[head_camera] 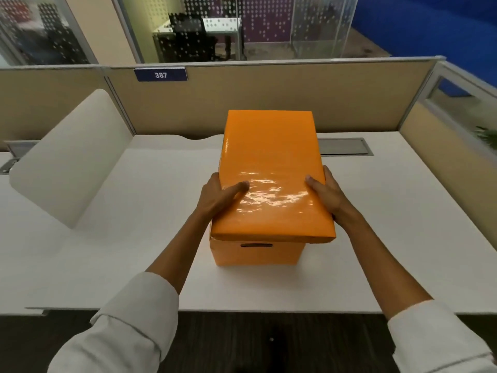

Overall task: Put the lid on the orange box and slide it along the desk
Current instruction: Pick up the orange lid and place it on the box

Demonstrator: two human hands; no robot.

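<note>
White desk with grey cable hatch, beige partitions, blue "387" plate, white divider. Glass-walled offices behind; dark floor.

Both hands, left and right, grip lid atop orange box; seating unclear.

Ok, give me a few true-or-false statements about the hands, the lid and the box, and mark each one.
1. Both hands grip the lid by its long sides. True: left hand, right hand.
2. The box stands on the floor. False: it stands on the white desk.
3. The lid sits square on the box. False: it is tilted and overhangs to the right.
4. A slot handle shows on the box's near side. True.
5. The sign reads 512. False: it reads 387.
</note>
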